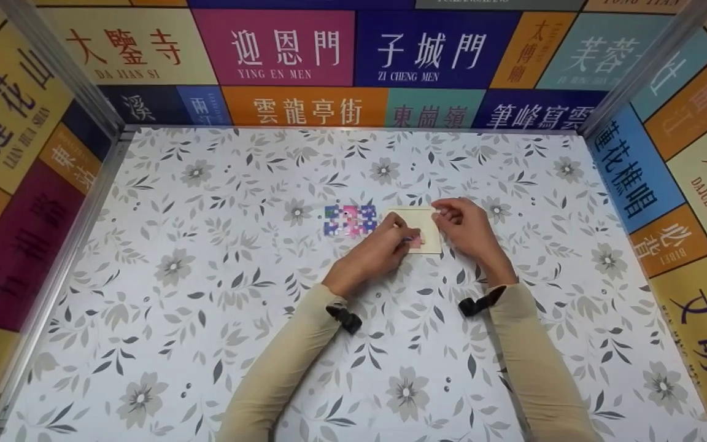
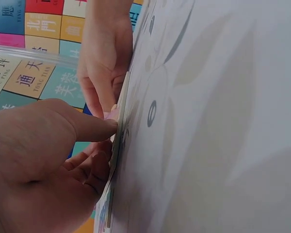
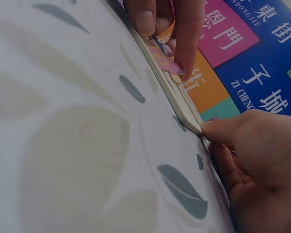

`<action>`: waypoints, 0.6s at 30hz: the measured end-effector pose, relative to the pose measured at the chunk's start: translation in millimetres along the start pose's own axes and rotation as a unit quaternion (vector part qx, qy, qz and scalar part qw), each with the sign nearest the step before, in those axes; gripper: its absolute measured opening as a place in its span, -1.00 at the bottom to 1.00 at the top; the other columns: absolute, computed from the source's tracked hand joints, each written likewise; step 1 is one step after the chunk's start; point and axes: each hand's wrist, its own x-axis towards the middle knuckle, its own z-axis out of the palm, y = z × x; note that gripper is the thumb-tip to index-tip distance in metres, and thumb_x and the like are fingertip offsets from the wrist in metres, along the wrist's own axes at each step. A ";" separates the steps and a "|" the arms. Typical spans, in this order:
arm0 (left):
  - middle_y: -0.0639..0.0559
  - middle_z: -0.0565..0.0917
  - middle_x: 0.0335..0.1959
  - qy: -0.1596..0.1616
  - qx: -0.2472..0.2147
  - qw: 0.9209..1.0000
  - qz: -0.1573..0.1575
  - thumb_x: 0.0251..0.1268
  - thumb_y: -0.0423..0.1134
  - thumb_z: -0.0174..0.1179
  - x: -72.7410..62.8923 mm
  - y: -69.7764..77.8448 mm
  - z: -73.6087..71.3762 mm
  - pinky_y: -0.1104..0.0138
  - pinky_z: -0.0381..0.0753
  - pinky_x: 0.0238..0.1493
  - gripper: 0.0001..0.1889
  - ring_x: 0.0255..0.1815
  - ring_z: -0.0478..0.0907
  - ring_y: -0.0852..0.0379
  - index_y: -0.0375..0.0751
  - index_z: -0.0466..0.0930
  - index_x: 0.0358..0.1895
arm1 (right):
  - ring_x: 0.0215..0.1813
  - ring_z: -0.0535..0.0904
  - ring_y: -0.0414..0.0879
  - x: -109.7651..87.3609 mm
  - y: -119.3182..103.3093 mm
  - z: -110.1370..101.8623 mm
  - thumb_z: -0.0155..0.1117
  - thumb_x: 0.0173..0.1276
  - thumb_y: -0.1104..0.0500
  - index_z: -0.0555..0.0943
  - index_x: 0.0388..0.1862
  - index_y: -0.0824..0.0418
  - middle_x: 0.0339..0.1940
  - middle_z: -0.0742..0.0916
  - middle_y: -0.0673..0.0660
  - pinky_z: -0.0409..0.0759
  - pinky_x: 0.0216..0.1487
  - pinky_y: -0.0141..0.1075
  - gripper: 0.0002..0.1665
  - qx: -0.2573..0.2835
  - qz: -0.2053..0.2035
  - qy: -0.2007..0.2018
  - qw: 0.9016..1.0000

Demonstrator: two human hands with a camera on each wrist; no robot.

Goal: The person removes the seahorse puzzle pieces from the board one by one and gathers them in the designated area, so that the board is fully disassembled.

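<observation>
A shallow cream puzzle tray (image 1: 428,236) lies on the table between the hands. My left hand (image 1: 384,245) is over its left part, with thumb and fingers on a pink puzzle piece (image 3: 164,62) at the tray's surface. In the right wrist view, that piece sits between the left thumb and a fingertip. At the tray's right side, my right hand (image 1: 467,227) pinches the edge, its thumb at the corner in the right wrist view. Just left of the tray, several purple and pink puzzle pieces (image 1: 350,221) form a block, close beside the left hand.
A white cloth with grey flowers and leaves covers the table (image 1: 175,331). Panels with large Chinese characters (image 1: 292,49) stand along the back and both sides, with metal frame posts (image 1: 642,67) at the corners. Both wrists carry small black cameras (image 1: 344,318).
</observation>
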 end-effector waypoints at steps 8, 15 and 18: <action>-0.24 0.48 0.16 -0.002 0.000 1.000 -0.020 0.70 -0.35 0.06 -0.2 0.9 2.4 0.22 0.62 0.17 -0.57 0.08 0.50 0.02 -0.28 0.55 0.50 | -0.10 0.62 -0.10 -0.5 -0.1 0.2 0.38 0.58 0.17 0.76 0.24 0.21 -0.05 0.72 0.19 0.56 -0.13 -0.58 -0.67 -0.001 0.001 -0.002 1.000; -0.26 0.47 0.14 0.007 0.000 1.000 -0.015 0.68 -0.36 0.09 0.5 1.7 4.3 0.19 0.61 0.18 -0.59 0.08 0.49 0.00 -0.30 0.59 0.46 | -0.08 0.63 -0.08 -0.2 -0.3 -0.4 0.38 0.58 0.19 0.75 0.25 0.22 -0.05 0.72 0.21 0.56 -0.11 -0.58 -0.67 0.003 0.001 -0.004 1.000; -0.25 0.47 0.13 0.010 0.000 1.000 -0.014 0.68 -0.36 0.08 0.2 2.5 4.7 0.20 0.62 0.18 -0.60 0.07 0.50 0.01 -0.28 0.61 0.44 | -0.08 0.63 -0.09 -0.2 -0.2 -0.2 0.39 0.57 0.20 0.76 0.24 0.22 -0.05 0.72 0.21 0.57 -0.10 -0.58 -0.67 0.006 0.004 -0.002 1.000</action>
